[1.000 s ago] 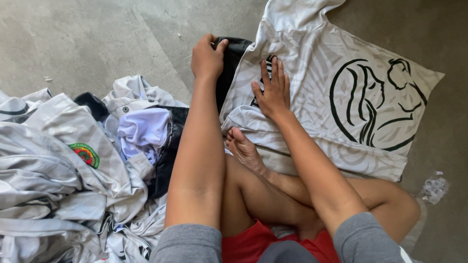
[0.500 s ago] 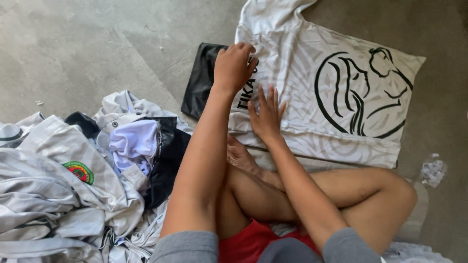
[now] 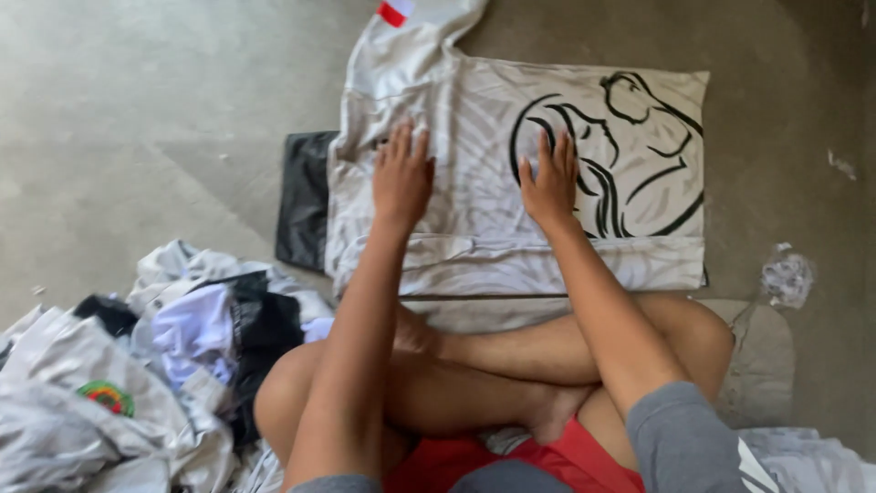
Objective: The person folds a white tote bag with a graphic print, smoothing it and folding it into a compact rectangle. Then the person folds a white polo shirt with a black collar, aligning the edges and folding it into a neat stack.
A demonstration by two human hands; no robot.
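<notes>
Two hands are down flat on one white shirt (image 3: 474,192) spread over the concrete floor (image 3: 137,110). The left hand (image 3: 401,178) lies palm down with fingers spread near the shirt's middle, gripping nothing; the right hand (image 3: 549,183) does the same just beside it, its fingers resting on the edge of the single black line drawing (image 3: 620,155) printed on the cloth. One sleeve (image 3: 401,36) stretches toward the top edge, with a red tag (image 3: 392,14) at its end. One dark flat piece (image 3: 306,196) pokes out from under the shirt's left side. The shirt's near hem is folded over, touching the person's two crossed bare legs (image 3: 493,365). One heap of clothes (image 3: 137,383), mostly white and grey with a black garment (image 3: 265,333) and a round green badge (image 3: 108,397) among them, sits at the lower left. One crumpled scrap (image 3: 787,277) lies on the floor at the right, well apart from the hands.
</notes>
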